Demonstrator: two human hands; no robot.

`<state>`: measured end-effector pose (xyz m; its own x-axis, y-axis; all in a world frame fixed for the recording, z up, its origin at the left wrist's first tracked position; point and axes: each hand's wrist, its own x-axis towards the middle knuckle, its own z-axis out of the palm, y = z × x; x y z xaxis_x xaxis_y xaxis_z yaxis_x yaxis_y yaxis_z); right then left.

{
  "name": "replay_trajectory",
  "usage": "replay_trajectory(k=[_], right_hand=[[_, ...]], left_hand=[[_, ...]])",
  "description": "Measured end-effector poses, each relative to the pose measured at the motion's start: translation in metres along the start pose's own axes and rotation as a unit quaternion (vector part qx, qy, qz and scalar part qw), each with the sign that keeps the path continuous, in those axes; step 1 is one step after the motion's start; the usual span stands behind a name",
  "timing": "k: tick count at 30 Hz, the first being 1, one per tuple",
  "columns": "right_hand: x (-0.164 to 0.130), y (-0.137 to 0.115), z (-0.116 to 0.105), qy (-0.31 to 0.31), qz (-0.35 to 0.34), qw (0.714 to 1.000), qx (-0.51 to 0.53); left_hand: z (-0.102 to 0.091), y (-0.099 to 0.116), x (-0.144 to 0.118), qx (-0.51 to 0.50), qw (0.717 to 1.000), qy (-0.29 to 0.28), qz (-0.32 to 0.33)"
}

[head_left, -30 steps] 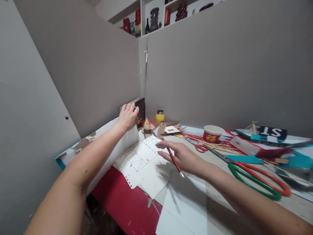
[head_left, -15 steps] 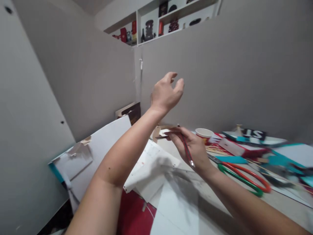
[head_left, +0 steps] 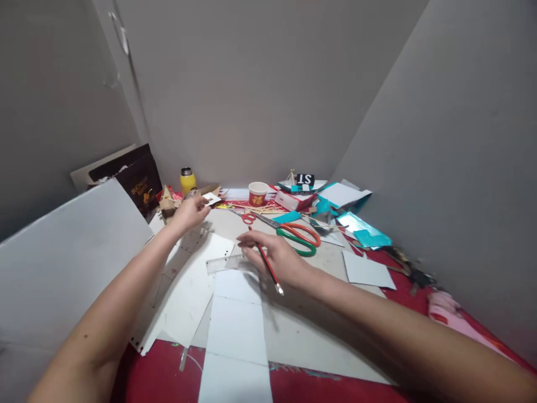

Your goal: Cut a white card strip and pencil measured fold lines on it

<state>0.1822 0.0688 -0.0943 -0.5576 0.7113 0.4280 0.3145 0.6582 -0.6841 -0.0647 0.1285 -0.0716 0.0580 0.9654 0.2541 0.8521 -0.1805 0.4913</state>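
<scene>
My left hand (head_left: 193, 212) reaches to the back left of the table, its fingers closed at the edge of a small white card piece (head_left: 212, 198). Part of that piece is behind the fingers. In my right hand (head_left: 279, 258) is a red-and-black pencil (head_left: 268, 262), slanting across the fingers with its silvery end toward me. Beneath this hand lies a clear ruler (head_left: 220, 264), partly covered by it. The ruler crosses the far end of a long white card strip (head_left: 235, 341) marked with pencil lines. Drawn-on white sheets (head_left: 184, 302) lie left of the strip.
Large green-and-orange scissors (head_left: 298, 238) and small red scissors (head_left: 248, 218) lie beyond my right hand. Behind stand a paper cup (head_left: 258, 195) and a yellow bottle (head_left: 188, 180). A white board (head_left: 75, 240) leans at left; blue scraps (head_left: 371, 238) lie right.
My left hand has come down from the air to the table's back left. My right hand still has the pencil, but the cardboard piece is gone from it. The view has turned right and down.
</scene>
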Motion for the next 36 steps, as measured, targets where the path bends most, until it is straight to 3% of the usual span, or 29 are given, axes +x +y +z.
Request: replay_trajectory(k=[3,6,13,18,22,29,36], right_hand=[[-0.022,0.006,-0.002,-0.079,0.005,0.992,-0.097],[-0.030,0.008,-0.003,-0.119,-0.017,0.979,-0.163],[-0.013,0.035,-0.001,-0.147,-0.042,0.964,-0.219],[-0.008,0.060,0.008,-0.164,-0.042,0.962,-0.215],[-0.007,0.066,0.010,-0.181,-0.041,0.959,-0.214],[-0.004,0.060,0.006,-0.180,-0.036,0.963,-0.198],[0.008,0.038,-0.003,-0.244,-0.023,0.939,-0.240]], left_hand=[[0.002,-0.024,0.003,0.056,0.997,-0.053,-0.026],[-0.001,-0.034,0.002,0.105,0.989,-0.095,-0.029],[-0.010,-0.033,-0.019,0.212,0.967,-0.139,-0.011],[-0.010,-0.035,-0.040,0.269,0.951,-0.146,-0.034],[-0.013,-0.036,-0.054,0.288,0.948,-0.124,-0.058],[-0.032,-0.043,-0.074,0.286,0.947,-0.008,-0.143],[-0.035,-0.058,-0.085,0.239,0.954,0.020,-0.179]])
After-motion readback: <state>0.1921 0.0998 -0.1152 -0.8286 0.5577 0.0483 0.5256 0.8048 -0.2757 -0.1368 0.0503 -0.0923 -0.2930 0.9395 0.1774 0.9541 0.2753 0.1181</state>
